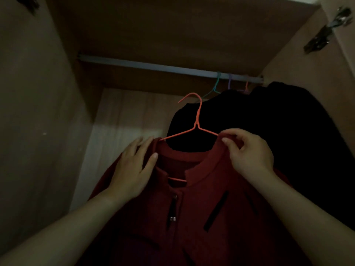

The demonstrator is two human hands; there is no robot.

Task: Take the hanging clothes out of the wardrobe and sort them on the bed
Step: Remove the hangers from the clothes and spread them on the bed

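Red: jacket (pixel 201 208) on orange hanger (pixel 197 120), between both hands. Left hand (pixel 132 169): fingers straight, flat on jacket shoulder. Right hand (pixel 249 150): thumb and fingers pinch collar at hanger arm. Hook above hands, below rail (pixel 153 67). Dark clothes (pixel 278 135) hang beyond right hand.

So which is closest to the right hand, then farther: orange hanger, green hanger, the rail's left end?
1. orange hanger: pinched at the right hand, with the red top collar.
2. green hanger: above, hooked on the rail.
3. rail's left end: far up-left.
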